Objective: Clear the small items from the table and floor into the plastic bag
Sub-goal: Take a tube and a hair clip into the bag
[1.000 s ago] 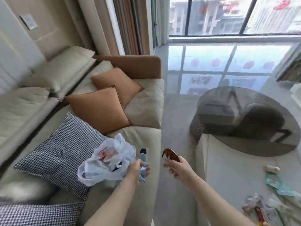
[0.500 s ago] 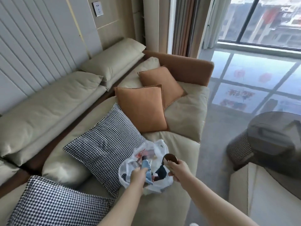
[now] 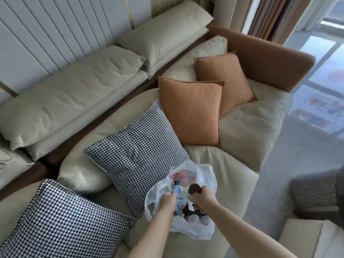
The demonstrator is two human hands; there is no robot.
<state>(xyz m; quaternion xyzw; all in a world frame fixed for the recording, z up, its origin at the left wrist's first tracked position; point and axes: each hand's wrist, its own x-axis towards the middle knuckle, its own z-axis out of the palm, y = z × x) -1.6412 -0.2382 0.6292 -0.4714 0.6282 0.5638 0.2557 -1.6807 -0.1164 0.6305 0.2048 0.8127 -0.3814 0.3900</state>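
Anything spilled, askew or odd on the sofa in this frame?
Nothing spilled. The plastic bag rests on the sofa seat; left hand holds a blue item, right hand a brown item, above it. Cushions lie loosely, unremarkable.

No text, label or number is legible; red marks beyond the window (image 3: 323, 101) are blurred.
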